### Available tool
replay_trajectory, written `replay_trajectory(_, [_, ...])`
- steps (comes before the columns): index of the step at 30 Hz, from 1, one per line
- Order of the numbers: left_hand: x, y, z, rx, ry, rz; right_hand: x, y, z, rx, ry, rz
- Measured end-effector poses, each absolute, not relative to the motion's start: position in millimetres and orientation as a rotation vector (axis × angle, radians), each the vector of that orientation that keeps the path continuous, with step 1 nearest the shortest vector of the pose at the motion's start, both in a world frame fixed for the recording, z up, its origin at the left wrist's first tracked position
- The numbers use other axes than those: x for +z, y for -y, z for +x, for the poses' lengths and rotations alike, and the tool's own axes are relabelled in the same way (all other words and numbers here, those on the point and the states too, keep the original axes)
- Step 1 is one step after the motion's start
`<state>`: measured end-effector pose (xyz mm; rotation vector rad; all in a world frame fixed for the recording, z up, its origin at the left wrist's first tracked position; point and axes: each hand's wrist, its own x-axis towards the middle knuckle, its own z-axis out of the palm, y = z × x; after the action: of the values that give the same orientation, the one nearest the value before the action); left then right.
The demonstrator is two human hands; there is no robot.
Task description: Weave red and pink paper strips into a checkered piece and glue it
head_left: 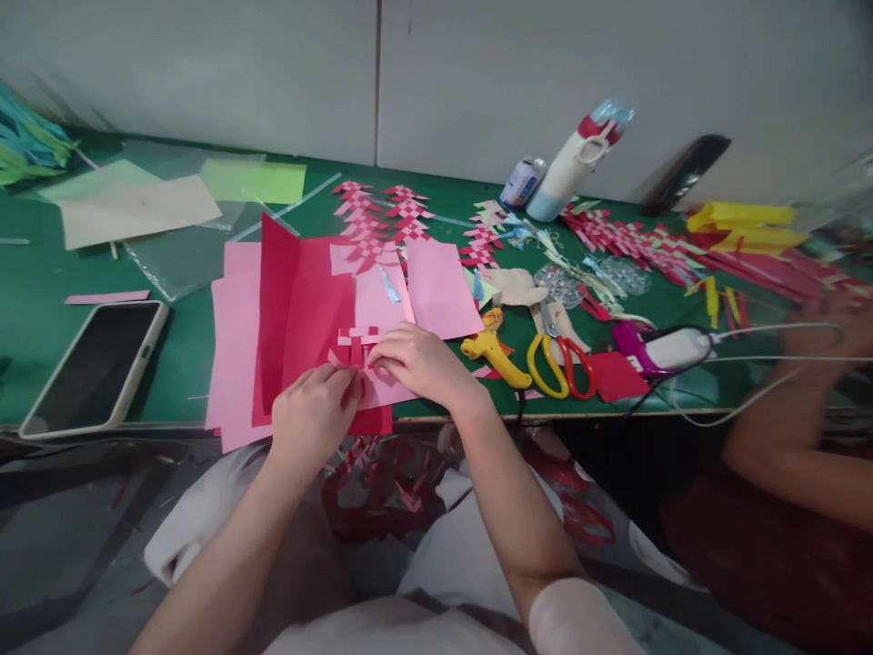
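My left hand [315, 411] and my right hand [417, 361] meet near the front edge of the green table [41, 300]. Both pinch a small weave of red and pink paper strips [358, 342], which lies on a stack of pink and red paper sheets [293, 318]. The fingers of each hand are curled onto the strips. A loose pink sheet [440, 287] lies just behind my right hand.
A phone [95, 364] lies at the front left. Finished woven pieces [382, 218] lie behind the sheets. A yellow glue gun [495, 353], scissors [556, 362], a pink and white glue gun [658, 347] and a bottle [569, 164] are to the right. Another person's arm [797, 428] reaches in there.
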<state>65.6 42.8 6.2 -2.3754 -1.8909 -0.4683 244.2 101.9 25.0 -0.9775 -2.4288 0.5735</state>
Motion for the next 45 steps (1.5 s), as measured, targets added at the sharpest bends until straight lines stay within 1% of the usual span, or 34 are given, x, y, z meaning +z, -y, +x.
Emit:
replay_trajectory(4, [6, -42, 66, -0.465, 1.894, -2.366, 23, -102, 242, 0.585, 2.470, -0.965])
replay_trajectory(12, [10, -37, 64, -0.508, 1.876, -2.380, 17, -101, 243, 0.631, 2.417, -1.108])
replay_trajectory(19, [7, -30, 63, -0.685, 1.878, -2.434, 24, -100, 244, 0.612, 2.293, -1.152])
replay_trajectory(22, [5, -30, 62, -0.573, 1.874, -2.435, 27, -99, 244, 0.675, 2.202, -1.196])
replay_trajectory(27, [6, -33, 63, -0.288, 1.680, -2.499, 26, -100, 245, 0.722, 2.100, -1.229])
replay_trajectory(32, [7, -31, 64, -0.185, 1.646, -2.503, 27, -99, 245, 0.744, 2.095, -1.192])
replay_trajectory(35, [6, -31, 62, -0.249, 1.675, -2.489, 29, -95, 244, 0.781, 2.200, -1.120])
replay_trajectory(39, [3, -32, 57, -0.428, 1.777, -2.482, 32, -90, 242, 0.683, 2.342, -1.142])
replay_trajectory(42, [2, -32, 53, -0.537, 1.788, -2.509, 33, -92, 243, 0.627, 2.291, -1.199])
replay_trajectory(45, [1, -30, 48, -0.721, 1.737, -2.508, 31, -99, 244, 0.514, 2.181, -1.269])
